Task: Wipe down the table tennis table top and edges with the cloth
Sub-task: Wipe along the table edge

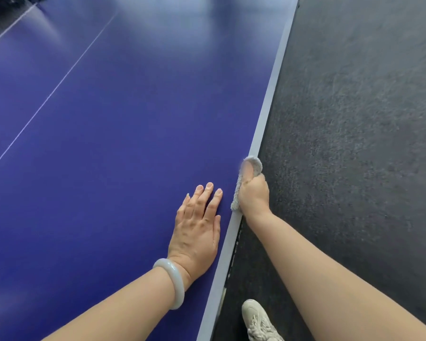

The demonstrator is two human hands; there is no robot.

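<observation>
Cloth: a small grey fluffy cloth [255, 165], bunched up right on the table's right side edge, toward the near end. One end pokes out ahead of the fist, and the other trails back along the top of the edge. The front bit is kinda blurry.

Right hand: the right hand [253, 195] grips the cloth, with its fingers curled round it and over the edge. The fingertips are tucked out of sight on the outer side. The arm comes in from beyond the edge, over the floor.

Table: a blue table [121, 119] with a glossy top and light glare toward the far end.

Edge band: a pale grey edge band [268, 102] runs the whole right side, and the cloth sits across it.

Left hand: the left hand [197, 227] lies flat on the blue top, palm down, just inside the edge band and just beside the right hand. They aren't touching as far as can be seen. Its fingers [208, 193] are straight, slightly spread and holding nothing.

Bangle: a pale, milky bangle [175, 281] on the left wrist.

White line: a thin white line [47, 97] runs lengthwise down the top, well to the left of both hands.

Floor: a dark speckled floor [354, 119] right of the table.

Shoe: a light-coloured laced shoe [258, 321] on the floor near the table's edge.
</observation>
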